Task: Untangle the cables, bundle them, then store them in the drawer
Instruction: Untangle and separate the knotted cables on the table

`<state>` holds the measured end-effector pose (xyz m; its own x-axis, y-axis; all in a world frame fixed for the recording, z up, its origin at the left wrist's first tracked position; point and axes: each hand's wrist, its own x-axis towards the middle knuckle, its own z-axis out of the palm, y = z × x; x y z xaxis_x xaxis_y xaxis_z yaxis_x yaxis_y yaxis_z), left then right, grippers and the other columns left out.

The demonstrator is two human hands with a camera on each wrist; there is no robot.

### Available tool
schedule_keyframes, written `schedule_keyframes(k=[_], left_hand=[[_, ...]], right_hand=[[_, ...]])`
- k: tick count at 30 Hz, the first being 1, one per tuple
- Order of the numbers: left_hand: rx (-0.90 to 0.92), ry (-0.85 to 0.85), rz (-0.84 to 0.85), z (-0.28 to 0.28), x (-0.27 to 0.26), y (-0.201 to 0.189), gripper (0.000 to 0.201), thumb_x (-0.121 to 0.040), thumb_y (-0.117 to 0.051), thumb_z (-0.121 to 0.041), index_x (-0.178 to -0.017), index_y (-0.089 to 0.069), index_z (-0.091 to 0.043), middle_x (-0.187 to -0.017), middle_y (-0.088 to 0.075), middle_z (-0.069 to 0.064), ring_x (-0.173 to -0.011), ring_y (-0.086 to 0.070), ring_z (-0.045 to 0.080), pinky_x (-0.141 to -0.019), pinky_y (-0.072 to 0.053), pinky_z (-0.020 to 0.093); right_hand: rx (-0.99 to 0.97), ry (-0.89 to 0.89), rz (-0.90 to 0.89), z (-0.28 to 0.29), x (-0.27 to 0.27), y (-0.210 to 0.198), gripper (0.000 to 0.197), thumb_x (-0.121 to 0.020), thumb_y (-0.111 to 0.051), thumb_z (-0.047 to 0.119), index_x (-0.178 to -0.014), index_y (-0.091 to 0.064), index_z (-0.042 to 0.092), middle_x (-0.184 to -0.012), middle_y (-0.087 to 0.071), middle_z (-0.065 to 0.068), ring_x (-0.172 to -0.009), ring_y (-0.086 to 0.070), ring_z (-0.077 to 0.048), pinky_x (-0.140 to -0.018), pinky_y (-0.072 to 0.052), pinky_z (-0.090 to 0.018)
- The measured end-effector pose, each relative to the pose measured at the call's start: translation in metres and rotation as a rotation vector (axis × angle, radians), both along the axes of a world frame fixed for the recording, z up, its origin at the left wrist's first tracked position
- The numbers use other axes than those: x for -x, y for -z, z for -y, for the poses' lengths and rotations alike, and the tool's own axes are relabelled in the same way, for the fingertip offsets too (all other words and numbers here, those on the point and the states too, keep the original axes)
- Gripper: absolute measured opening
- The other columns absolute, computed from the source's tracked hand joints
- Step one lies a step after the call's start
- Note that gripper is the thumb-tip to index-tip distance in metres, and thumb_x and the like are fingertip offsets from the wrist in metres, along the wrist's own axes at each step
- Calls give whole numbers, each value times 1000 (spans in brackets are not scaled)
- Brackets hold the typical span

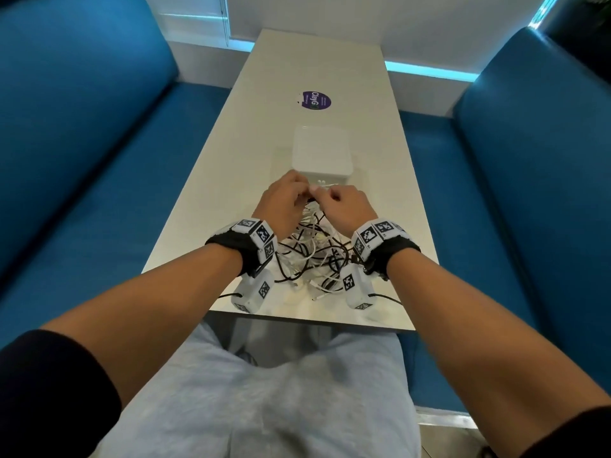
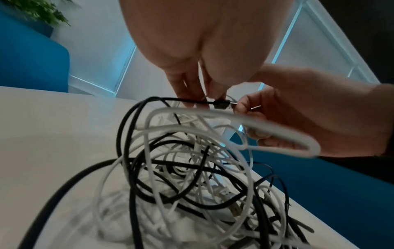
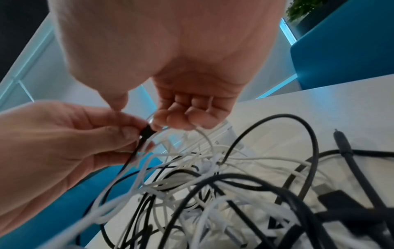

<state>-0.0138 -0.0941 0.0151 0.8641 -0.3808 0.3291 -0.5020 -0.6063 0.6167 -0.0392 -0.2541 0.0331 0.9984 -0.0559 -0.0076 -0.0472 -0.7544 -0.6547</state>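
Black plug [image 2: 221,104] level, tip toward right hand [image 2: 309,109] — both hands' fingers pinching it, left hand [image 3: 53,143].

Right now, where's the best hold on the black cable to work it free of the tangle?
Probably at its rigid plug, the end the left hand pinches above the tangle. Come from above: the plug lies level and clear of the pile, while the black cable loops down into the white ones.
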Motion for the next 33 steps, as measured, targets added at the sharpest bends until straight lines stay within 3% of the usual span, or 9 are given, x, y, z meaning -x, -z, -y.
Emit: schedule_keyframes(k=[2, 4, 8, 10, 15, 19, 22, 28, 33], left_hand=[[50, 12, -8, 2, 5, 0, 23, -93, -55, 0, -101, -73, -13, -103, -59, -3, -90, -58, 16, -83, -50, 33], [129, -6, -52, 4, 14, 5, 22, -91, -56, 2, -99, -67, -16, -98, -61, -2, -85, -60, 17, -81, -52, 35], [151, -10, -186, 6, 29, 16, 18, -94, -53, -6, -99, -46, -21, -87, -62, 0, -77, -61, 21, -71, -53, 46], [33, 3, -197, 7, 32, 19, 10, -98, -49, -13, -106, -48, -20, -92, -63, 1, -81, -62, 23, -74, -53, 46], [-291, 24, -42, 12, 29, 18, 14, -101, -49, -27, -98, -58, -17, -91, -62, 1, -83, -60, 27, -75, -50, 44], [-314, 17, 5, 18, 22, 10, 20, -101, -46, -22, -90, -62, -15, -84, -53, 0, -82, -55, 28, -70, -46, 42], [-339, 46, 79, 22, 27, 6, 17, -96, -48, -13, -96, -65, -15, -85, -57, 2, -73, -50, 27, -62, -36, 36], [-424, -81, 160, 13, 43, 16, 28, -104, -34, -32, -96, -57, -19, -100, -58, -2, -97, -47, 24, -81, -35, 38], [-538, -183, 118, 0, 44, 9, 17, -99, -39, -33, -87, -48, -25, -96, -65, -3, -100, -45, 24, -86, -30, 41]], right_hand=[[30, 7, -16, -2, 0, 3, 64, -98, -29, 63, -78, -60, 11, -74, -65, -3, -68, -59, -22, -65, -44, -35], [35, 10, -44, 0, 0, 8, 53, -103, -30, 54, -92, -64, 15, -85, -68, -4, -77, -62, -22, -67, -44, -33], [36, 6, -59, 4, 4, 13, 31, -99, -45, 29, -74, -59, 17, -71, -60, -2, -65, -54, -19, -64, -39, -31], [33, 46, -48, 7, 6, 13, 28, -97, -47, 25, -81, -65, 11, -75, -64, -5, -69, -58, -23, -65, -43, -32], [76, 162, 21, 9, 12, 10, 20, -101, -43, 24, -92, -56, 12, -90, -63, -6, -79, -59, -27, -67, -46, -34], [13, 163, 55, 0, 15, 5, 21, -103, -40, 26, -97, -55, 12, -89, -63, -7, -78, -58, -24, -63, -42, -32], [-66, 56, 51, -6, 17, -3, 22, -104, -42, 26, -95, -56, 12, -86, -62, -2, -75, -56, -16, -58, -39, -25], [174, -78, 66, 6, 20, 5, 34, -106, -34, 35, -91, -54, 12, -85, -62, -6, -79, -57, -27, -72, -46, -40], [358, 10, 22, 24, 22, 1, 24, -106, -30, 36, -93, -44, 20, -92, -53, 0, -85, -54, -25, -71, -41, -34]])
